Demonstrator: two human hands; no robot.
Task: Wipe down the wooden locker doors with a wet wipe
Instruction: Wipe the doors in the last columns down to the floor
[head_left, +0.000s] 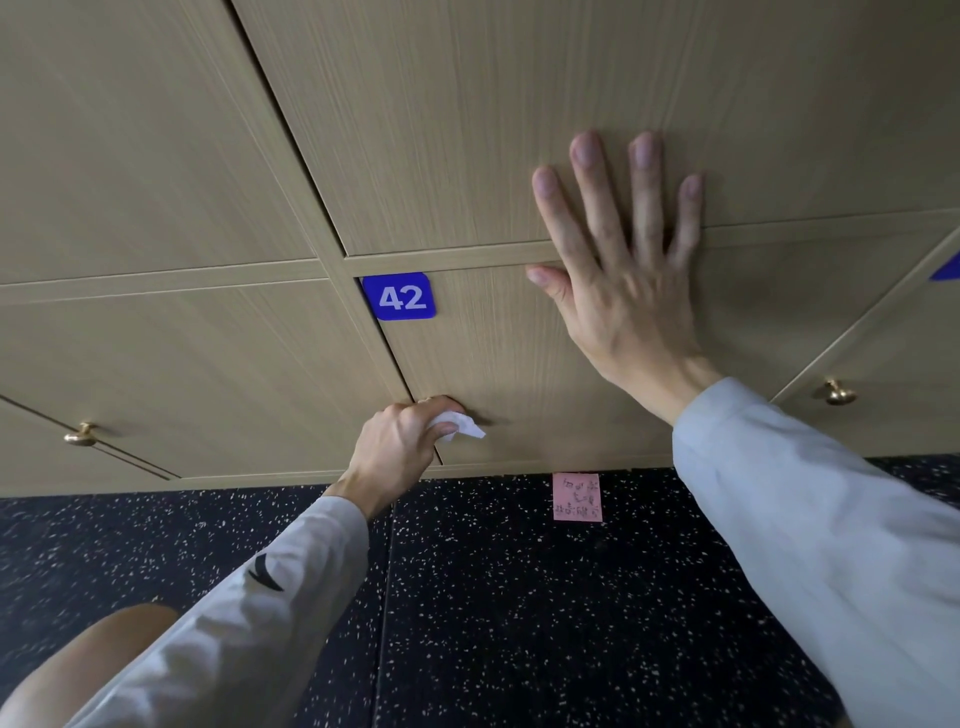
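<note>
White wet wipe, crumpled small, sits pinched in my left hand, the fingers curled round it low on the left edge of locker door 42. That spot is right beside the vertical seam with the neighbouring door, where I would expect this door's knob; I cannot see one under the fingers. My right hand is spread flat, fingers straight, palm on door 42 and fingertips reaching over the horizontal rail onto the door above.

What matters for the next stroke: nearly all of door 42 lies up and to the right of the wipe, its long run toward the blue number plate above and the panel's right side. My left hand is the one carrying the wipe, so I judge it should sweep that way. The braced right hand covers the upper right part and would need lifting. Below, the door's bottom edge meets the speckled dark floor, where a pink sticky note lies.
</note>
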